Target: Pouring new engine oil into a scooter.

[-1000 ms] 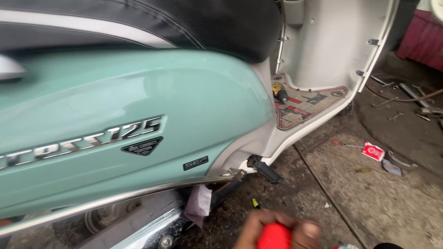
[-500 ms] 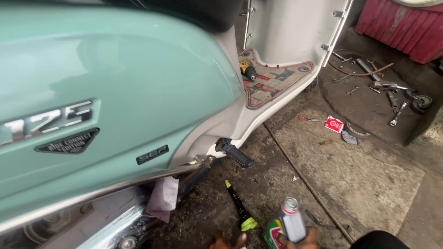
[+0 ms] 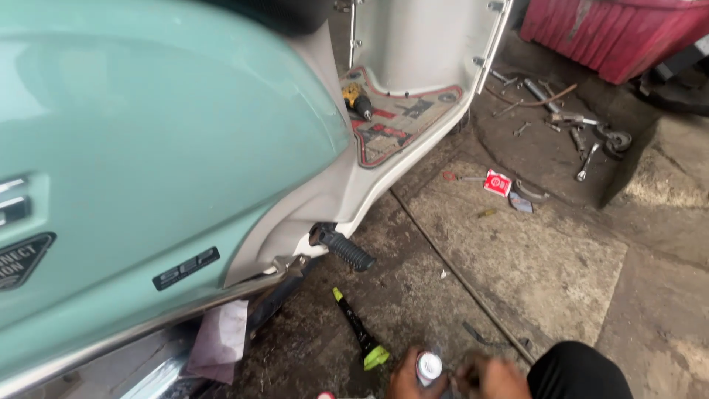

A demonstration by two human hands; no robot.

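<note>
At the bottom edge my left hand (image 3: pixel 405 375) is wrapped around a small bottle (image 3: pixel 428 366) with a white top. My right hand (image 3: pixel 489 377) is right beside it, blurred, with its fingers toward the bottle; its grip is unclear. A black screwdriver with a yellow-green handle end (image 3: pixel 359 330) lies on the dirty concrete just left of my hands. Above them the mint-green scooter body (image 3: pixel 170 148) fills the left half, and its black footpeg (image 3: pixel 342 248) sticks out.
A patterned floor mat (image 3: pixel 402 118) on the scooter carries a yellow and black tool (image 3: pixel 357 100). A pink cloth (image 3: pixel 218 340) hangs under the body. A small red box (image 3: pixel 497 182), scattered wrenches (image 3: pixel 583 144) and a red container (image 3: pixel 613 33) lie beyond. My dark-clothed knee (image 3: pixel 580 369) is at bottom right.
The view has swung right and down along the scooter. A red object in my hand a second ago is gone; both hands now stay low around the small bottle.
</note>
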